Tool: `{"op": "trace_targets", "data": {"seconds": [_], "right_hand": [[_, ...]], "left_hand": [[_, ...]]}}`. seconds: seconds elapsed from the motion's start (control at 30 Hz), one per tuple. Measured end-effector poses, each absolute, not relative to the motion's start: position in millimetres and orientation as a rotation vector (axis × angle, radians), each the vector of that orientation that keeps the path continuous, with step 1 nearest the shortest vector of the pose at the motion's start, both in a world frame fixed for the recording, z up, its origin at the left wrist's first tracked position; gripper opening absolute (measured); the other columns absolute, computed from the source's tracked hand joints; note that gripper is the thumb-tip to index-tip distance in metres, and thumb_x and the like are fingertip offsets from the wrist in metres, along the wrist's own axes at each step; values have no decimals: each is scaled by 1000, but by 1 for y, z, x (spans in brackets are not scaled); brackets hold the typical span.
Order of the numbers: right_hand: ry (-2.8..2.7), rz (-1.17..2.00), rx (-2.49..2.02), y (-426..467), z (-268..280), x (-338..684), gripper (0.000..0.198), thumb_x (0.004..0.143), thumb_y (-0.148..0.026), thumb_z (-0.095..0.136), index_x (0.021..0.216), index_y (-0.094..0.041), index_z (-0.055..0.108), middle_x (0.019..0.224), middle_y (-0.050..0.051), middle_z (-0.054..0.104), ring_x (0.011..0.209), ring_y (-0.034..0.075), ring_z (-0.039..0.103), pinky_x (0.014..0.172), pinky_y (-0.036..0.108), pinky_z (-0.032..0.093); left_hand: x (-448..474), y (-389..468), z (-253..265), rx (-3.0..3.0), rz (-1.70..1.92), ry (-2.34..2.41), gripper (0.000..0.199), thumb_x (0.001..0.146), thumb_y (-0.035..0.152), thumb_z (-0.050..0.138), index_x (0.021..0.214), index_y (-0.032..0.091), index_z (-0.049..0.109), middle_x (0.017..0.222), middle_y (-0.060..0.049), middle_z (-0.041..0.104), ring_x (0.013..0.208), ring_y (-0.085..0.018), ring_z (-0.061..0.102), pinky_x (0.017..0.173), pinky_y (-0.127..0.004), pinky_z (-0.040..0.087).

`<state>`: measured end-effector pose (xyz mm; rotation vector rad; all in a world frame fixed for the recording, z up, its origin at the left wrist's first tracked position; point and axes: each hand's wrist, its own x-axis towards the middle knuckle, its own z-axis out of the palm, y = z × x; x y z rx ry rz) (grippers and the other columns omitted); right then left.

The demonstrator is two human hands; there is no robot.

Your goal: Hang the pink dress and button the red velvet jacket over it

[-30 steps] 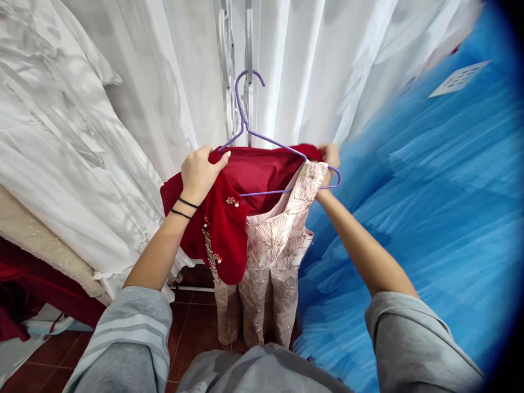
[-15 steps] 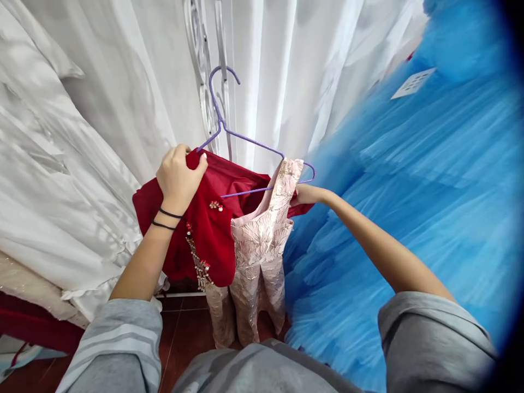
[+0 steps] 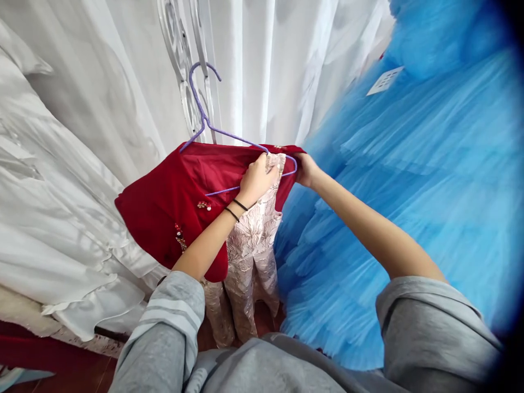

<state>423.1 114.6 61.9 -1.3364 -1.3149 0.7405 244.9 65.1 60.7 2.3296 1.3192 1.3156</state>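
A purple hanger [image 3: 235, 136] carries a pale pink embossed garment [image 3: 249, 240] with trouser legs and a red velvet jacket [image 3: 155, 196] with beaded trim. The jacket's left side is draped over the hanger's left arm. My left hand [image 3: 258, 179] is closed at the pink shoulder strap, beside the hanger's right arm; its fingertips are partly hidden. Past the hanger's right end, my right hand [image 3: 308, 170] is closed on the jacket's red cloth, holding it up and outward.
White curtains [image 3: 245, 65] hang behind a white metal rack [image 3: 180, 60]. White gowns [image 3: 61, 218] fill the left side. On the right spreads a large blue tulle dress [image 3: 388, 207] with a white tag [image 3: 385, 81]. Dark red floor tiles [image 3: 96, 374] show below.
My left hand has left the jacket's left shoulder and moved right to the pink strap. My right hand has risen slightly, lifting the jacket's right side around the hanger's end.
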Motion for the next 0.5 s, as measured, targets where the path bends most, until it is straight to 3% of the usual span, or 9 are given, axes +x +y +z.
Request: {"op": "trace_targets", "data": {"seconds": [0.1, 0.2, 0.3, 0.37, 0.43, 0.5], "right_hand": [[-1222, 663, -1363, 103, 74, 439, 15, 84, -24, 52, 89, -11, 60, 75, 3, 62, 71, 14, 55, 76, 31, 47], [-1256, 155, -1429, 92, 101, 468, 16, 76, -24, 66, 84, -11, 61, 80, 5, 62, 84, 18, 55, 84, 32, 43], [-1371, -369, -1501, 84, 109, 485, 17, 81, -23, 59, 94, -12, 62, 89, 8, 65, 93, 20, 57, 84, 32, 41], [-1582, -380, -1582, 83, 96, 485, 15, 84, -23, 56, 95, -14, 62, 87, 8, 66, 88, 19, 57, 79, 30, 39], [-1800, -236, -1663, 86, 77, 480, 10, 82, -26, 62, 80, -16, 61, 72, 3, 62, 72, 15, 53, 70, 27, 36], [-1887, -107, -1684, 90, 65, 476, 20, 76, -26, 71, 65, -18, 56, 60, -2, 54, 61, 11, 46, 64, 25, 33]], "left_hand": [[240, 83, 55, 2285, 1366, 1174, 7, 91, 23, 57, 86, 18, 59, 90, -8, 71, 87, -23, 67, 77, -30, 49], [235, 86, 51, 2280, 1375, 1153, 7, 90, 20, 57, 91, 18, 63, 95, -8, 72, 91, -24, 67, 81, -31, 49], [235, 83, 50, 2266, 1366, 1176, 16, 91, 18, 56, 104, 17, 65, 107, -11, 72, 101, -25, 67, 89, -32, 49], [236, 83, 50, 2251, 1356, 1213, 19, 92, 20, 55, 108, 17, 65, 110, -11, 72, 105, -26, 66, 92, -33, 49], [236, 84, 49, 2244, 1335, 1251, 18, 93, 23, 55, 105, 17, 66, 107, -12, 72, 104, -27, 66, 92, -34, 49], [235, 87, 48, 2246, 1312, 1276, 16, 94, 24, 54, 100, 16, 67, 102, -12, 73, 99, -27, 67, 90, -35, 49]]}}
